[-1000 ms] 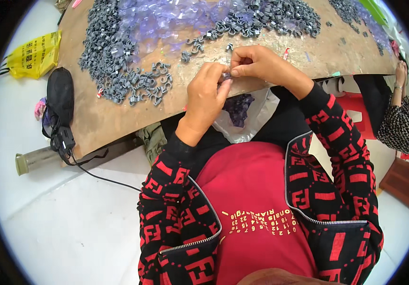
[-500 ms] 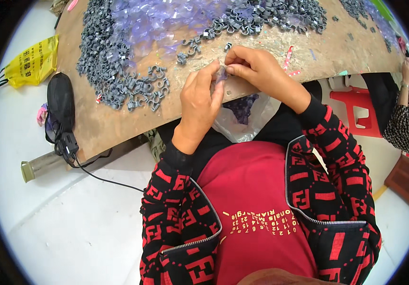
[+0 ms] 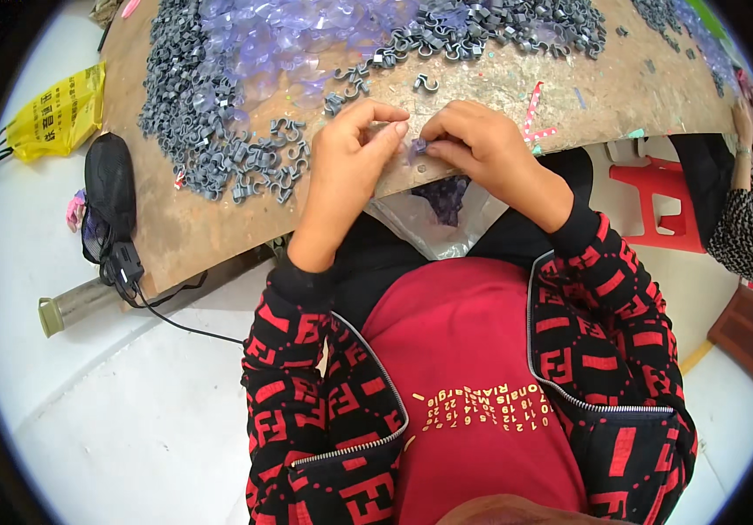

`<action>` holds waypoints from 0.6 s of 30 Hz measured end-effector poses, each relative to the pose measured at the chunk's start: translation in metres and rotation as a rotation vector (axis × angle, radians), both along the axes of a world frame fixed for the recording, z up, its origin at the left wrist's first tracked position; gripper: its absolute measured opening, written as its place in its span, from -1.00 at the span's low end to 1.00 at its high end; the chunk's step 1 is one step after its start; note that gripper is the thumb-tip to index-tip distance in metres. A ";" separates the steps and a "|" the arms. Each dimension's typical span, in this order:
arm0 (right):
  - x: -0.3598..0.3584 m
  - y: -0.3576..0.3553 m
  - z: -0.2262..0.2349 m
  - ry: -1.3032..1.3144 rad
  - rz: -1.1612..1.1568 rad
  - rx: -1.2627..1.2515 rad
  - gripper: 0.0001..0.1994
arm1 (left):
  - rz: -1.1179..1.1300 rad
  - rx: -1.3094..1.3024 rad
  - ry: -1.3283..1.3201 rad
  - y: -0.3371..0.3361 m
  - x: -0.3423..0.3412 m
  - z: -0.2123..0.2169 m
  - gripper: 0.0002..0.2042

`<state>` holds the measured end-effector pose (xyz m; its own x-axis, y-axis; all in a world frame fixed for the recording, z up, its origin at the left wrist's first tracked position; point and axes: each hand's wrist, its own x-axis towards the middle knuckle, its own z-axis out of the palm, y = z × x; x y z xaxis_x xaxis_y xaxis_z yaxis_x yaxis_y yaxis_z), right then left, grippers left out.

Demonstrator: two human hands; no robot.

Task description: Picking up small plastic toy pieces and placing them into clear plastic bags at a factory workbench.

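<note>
My right hand [image 3: 486, 144] pinches a small purple see-through plastic piece [image 3: 417, 150] just above the near edge of the table. To its left, my left hand [image 3: 348, 162] is held with thumb and fingers apart and nothing visible between them. A single grey plastic clip [image 3: 426, 83] lies on the table beyond my fingers. A large pile of grey clips [image 3: 179, 96] spreads across the left and far side. Amid them lies a heap of purple see-through plastic pieces [image 3: 280, 39]. Below my hands, a see-through bag [image 3: 473, 223] with dark purple contents hangs at the table edge.
On the wooden table [image 3: 219, 232] lies a red-and-white strip [image 3: 532, 114], right. To the left are a yellow bag [image 3: 57, 114] and a black corded device [image 3: 110, 188]. A red stool [image 3: 657, 201] and another person's arm [image 3: 742, 140] appear at right.
My left hand has moved left, off the purple piece, and its fingers have parted. My right hand still holds the piece, slightly lower, and the single grey clip beyond shows more fully.
</note>
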<state>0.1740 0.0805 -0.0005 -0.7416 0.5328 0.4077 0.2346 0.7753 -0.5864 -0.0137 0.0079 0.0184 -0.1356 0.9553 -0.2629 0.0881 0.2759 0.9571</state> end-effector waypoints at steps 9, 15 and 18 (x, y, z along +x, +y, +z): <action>-0.002 0.002 0.003 0.029 -0.040 -0.264 -0.84 | 0.125 0.356 0.158 -0.013 0.019 -0.024 -0.77; -0.002 0.001 -0.005 0.092 -0.044 -0.253 -0.86 | 0.030 0.536 0.487 -0.014 0.023 -0.022 -0.78; 0.001 -0.001 -0.002 0.051 -0.064 -0.092 -0.86 | 0.043 0.544 0.464 -0.014 0.025 -0.022 -0.79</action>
